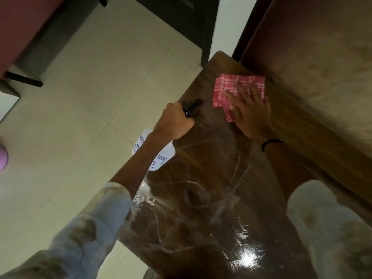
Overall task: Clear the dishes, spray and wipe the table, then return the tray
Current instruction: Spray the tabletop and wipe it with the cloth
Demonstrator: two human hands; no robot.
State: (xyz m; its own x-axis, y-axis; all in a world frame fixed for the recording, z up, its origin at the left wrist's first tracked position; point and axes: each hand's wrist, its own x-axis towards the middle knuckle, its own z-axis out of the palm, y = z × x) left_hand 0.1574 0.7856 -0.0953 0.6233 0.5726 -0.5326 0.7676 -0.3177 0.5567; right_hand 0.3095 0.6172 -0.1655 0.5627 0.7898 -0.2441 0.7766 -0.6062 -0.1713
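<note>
The dark wooden table (201,198) runs from the bottom of the view up to a far corner, its surface wet with streaks and glare. My right hand (251,113) lies flat, fingers spread, on a red-and-white checked cloth (227,87) near that far corner. My left hand (174,123) is closed around the neck of a white spray bottle (161,156) with a black trigger head (193,106), held at the table's left edge. The bottle's body hangs below my wrist, partly hidden by my forearm.
A brown padded seat back (322,67) runs along the table's right side. Pale tiled floor (70,137) spreads to the left. A dark furniture base (26,79) stands at upper left, and a dark panel (191,23) rises beyond the table corner.
</note>
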